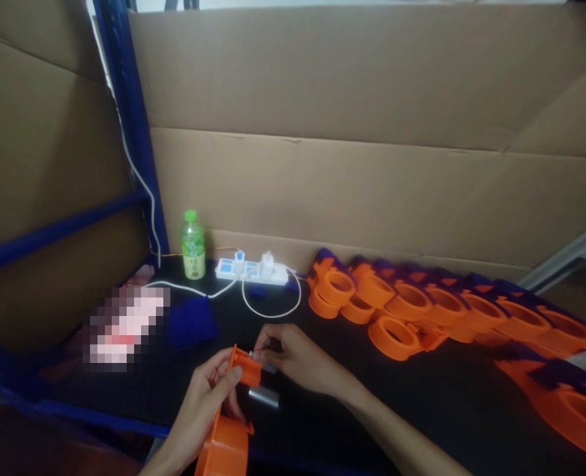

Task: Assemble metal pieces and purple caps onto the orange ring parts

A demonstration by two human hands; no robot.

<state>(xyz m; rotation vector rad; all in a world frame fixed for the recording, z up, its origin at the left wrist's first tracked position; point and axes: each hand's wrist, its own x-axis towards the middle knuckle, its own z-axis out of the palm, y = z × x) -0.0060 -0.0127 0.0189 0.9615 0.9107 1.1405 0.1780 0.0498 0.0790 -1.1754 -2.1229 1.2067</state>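
Cardboard [342, 86] backs a black table [342, 430], orange rings [454, 322] along its right. Low centre, the left hand [204, 396] pinches an orange holder [227, 446] between thumb and fingers; the right hand's [295, 357] fingertips bunch at its end, contents unclear, near a silver tube [265, 396].

tan cardboard panels [362, 79] stand behind a black tabletop [446, 396], beside a blue metal post [131, 106].

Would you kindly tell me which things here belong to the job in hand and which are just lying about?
Probably the job: orange piece in left hand; silvery piece; orange pieces at right.
Probably just lying about: green-capped bottle; white power strip.
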